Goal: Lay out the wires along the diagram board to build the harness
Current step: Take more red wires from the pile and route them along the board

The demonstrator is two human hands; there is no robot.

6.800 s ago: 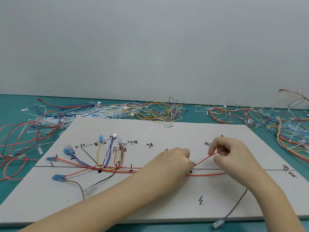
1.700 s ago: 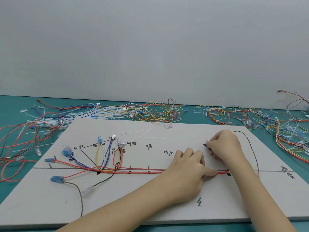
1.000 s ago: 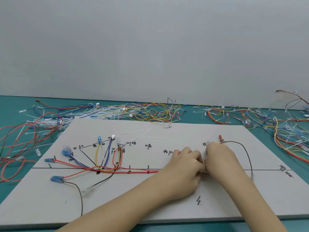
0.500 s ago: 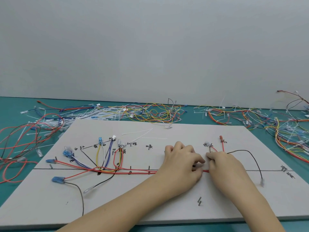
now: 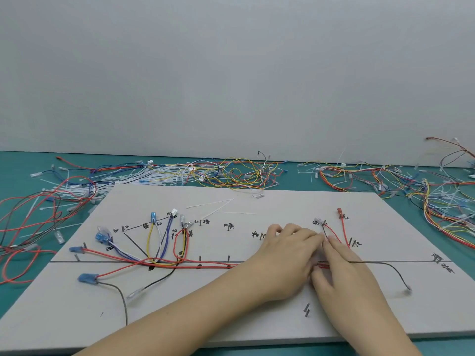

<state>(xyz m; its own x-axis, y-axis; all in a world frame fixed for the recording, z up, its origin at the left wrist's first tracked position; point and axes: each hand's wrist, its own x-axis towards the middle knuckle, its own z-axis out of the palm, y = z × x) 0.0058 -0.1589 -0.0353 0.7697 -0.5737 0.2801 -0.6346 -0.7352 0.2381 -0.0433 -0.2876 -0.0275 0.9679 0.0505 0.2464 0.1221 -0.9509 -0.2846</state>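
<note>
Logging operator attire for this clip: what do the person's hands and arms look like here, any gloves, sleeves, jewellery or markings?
Both the left hand and the right hand are bare, with no gloves. No rings, watch or wristband show. Both forearms are uncovered up to the frame's bottom edge, so no sleeve is in view. Fingernails look short and unpainted. No marks or tape are visible on either hand.

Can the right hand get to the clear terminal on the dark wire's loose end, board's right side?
Probably yes. The clear terminal lies loose on bare board to the right of the right hand, with nothing between. The hand would first have to let go of the wires it presses.
</note>
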